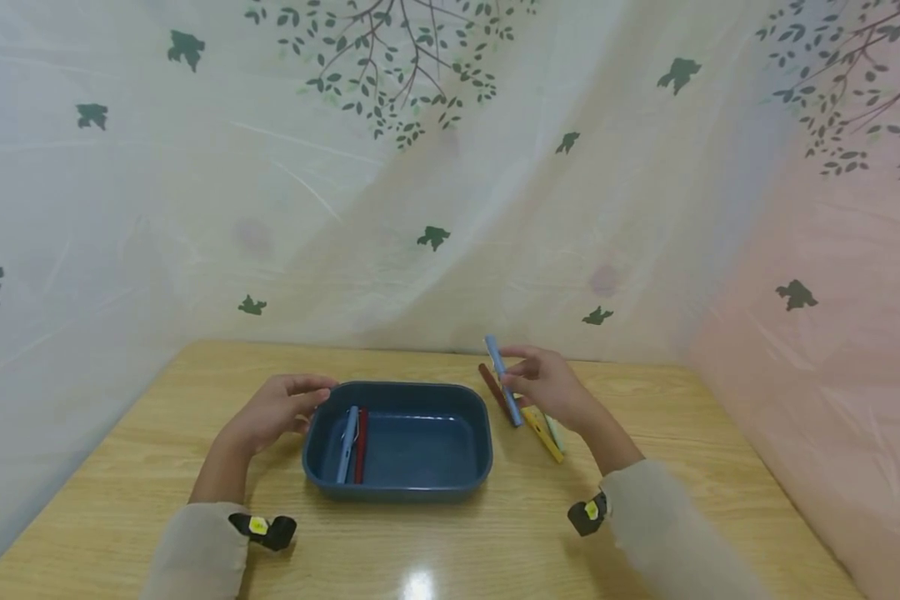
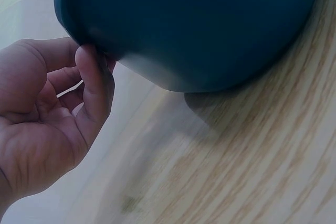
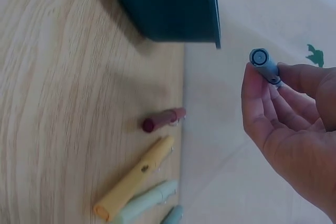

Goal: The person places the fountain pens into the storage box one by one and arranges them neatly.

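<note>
My right hand (image 1: 553, 387) pinches a light blue pen (image 1: 503, 382) between thumb and fingers, raised above the table to the right of a dark blue tray. In the right wrist view the end of this pen (image 3: 260, 57) faces the camera. With thumb and fingers, my left hand (image 1: 273, 410) holds the left rim of the dark blue tray (image 1: 397, 493); the left wrist view shows that hand (image 2: 52, 108) at the tray's edge. Inside the tray, at its left end, a second light blue pen (image 1: 347, 446) and a dark red pen (image 1: 361, 446) lie side by side.
Below the right hand lie another dark red pen (image 3: 163, 120), a yellow pen (image 3: 134, 179) and a light green pen (image 3: 149, 200). A blue-green pen (image 3: 172, 215) shows partly at the frame's bottom. Behind the wooden table (image 1: 435, 550) hangs a printed curtain (image 1: 330, 208).
</note>
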Demonstrator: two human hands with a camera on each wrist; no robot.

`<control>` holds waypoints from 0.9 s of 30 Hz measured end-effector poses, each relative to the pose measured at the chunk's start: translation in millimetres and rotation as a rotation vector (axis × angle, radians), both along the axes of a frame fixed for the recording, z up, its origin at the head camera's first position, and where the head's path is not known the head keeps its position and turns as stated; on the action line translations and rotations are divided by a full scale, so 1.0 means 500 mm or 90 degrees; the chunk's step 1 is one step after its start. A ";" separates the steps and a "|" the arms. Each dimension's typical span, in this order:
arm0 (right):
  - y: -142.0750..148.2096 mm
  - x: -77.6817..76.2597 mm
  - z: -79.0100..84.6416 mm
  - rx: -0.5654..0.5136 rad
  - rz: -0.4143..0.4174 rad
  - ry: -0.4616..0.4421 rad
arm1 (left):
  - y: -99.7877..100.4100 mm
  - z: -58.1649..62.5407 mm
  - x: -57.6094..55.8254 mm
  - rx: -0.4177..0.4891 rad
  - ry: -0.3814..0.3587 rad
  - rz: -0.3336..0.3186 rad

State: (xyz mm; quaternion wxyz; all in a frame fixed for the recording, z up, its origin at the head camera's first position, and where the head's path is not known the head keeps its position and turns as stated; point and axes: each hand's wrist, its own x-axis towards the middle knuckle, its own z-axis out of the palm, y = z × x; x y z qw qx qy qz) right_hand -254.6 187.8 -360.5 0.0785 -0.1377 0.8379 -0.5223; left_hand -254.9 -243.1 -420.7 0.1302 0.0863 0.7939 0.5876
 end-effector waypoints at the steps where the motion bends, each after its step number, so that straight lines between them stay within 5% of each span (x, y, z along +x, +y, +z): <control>1: -0.005 0.001 0.000 0.004 0.000 0.001 | 0.000 0.001 0.000 0.000 0.001 0.000; 27: -0.153 0.009 -0.022 -0.070 0.047 -0.041 | 0.002 0.003 -0.001 0.007 -0.003 0.000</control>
